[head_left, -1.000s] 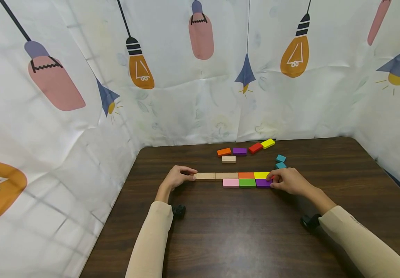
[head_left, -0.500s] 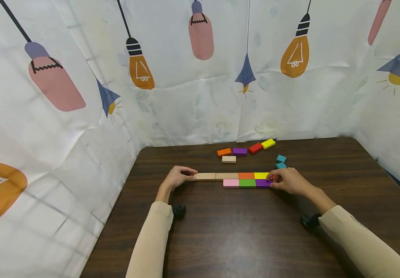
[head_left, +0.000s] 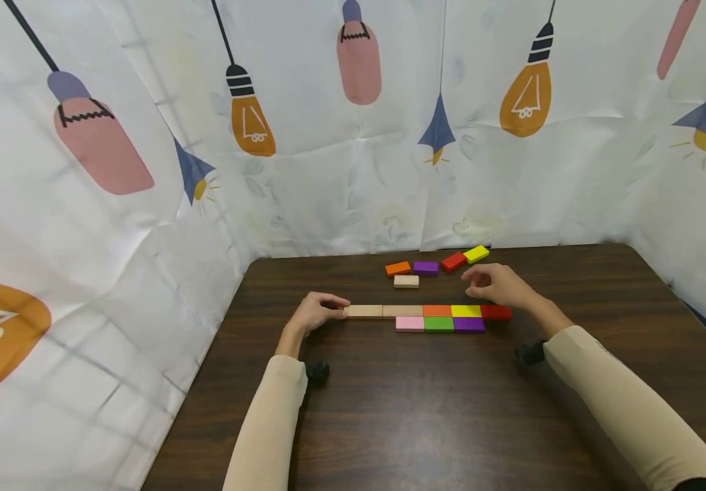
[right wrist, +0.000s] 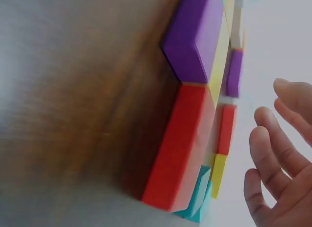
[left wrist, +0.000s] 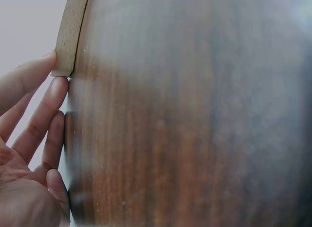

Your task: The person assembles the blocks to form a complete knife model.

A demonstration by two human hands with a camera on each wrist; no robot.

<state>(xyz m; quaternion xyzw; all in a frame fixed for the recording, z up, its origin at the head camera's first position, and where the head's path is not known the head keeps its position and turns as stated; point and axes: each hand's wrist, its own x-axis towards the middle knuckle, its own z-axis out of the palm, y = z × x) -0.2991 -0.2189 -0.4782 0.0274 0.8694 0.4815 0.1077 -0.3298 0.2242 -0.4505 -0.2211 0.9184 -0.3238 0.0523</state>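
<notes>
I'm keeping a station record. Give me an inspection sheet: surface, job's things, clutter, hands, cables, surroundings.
Surface: dark brown wood-grain table, with a patch of glare.
Job's things: rectangular blocks in a row, two plain wooden blocks, orange block, yellow block, red block; against its near side, pink block, green block, purple block; beyond, loose rectangular blocks (orange, purple, red, yellow, plain wooden) and teal blocks.
Clutter: nothing seen.
Hands: left hand touches the row's wooden end; right hand, over the table, holds nothing.
Cables: nothing seen.
Surroundings: creased white curtain with printed lamps and bulbs.
</notes>
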